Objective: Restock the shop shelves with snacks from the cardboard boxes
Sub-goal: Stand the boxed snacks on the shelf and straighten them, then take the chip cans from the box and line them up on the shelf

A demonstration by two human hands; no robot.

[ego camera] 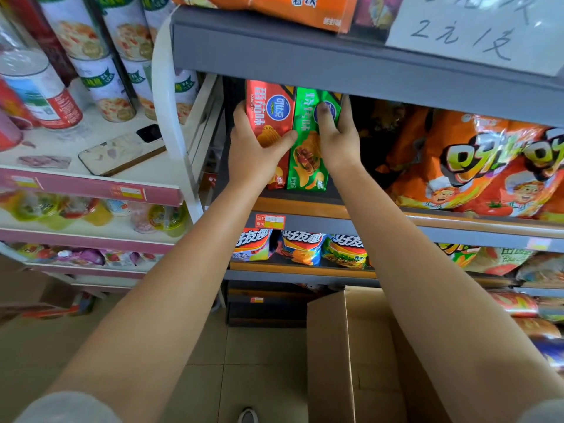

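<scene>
Phone (122, 151) on the pink shelf (91, 186), front edge. Left hand (253, 148) grips the red box (271, 123), thumb across its front. Green box (308, 148) touching beside it, held by the right hand (338, 138); both upright at the grey shelf's (305, 206) left end. Orange bags (473, 166) to the right. Cardboard box (345, 346) on the floor below.

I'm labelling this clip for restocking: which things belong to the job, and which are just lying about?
Job: red crisp box in left hand; green crisp box in right hand; cardboard box; grey shelf.
Lying about: phone; cans.
</scene>
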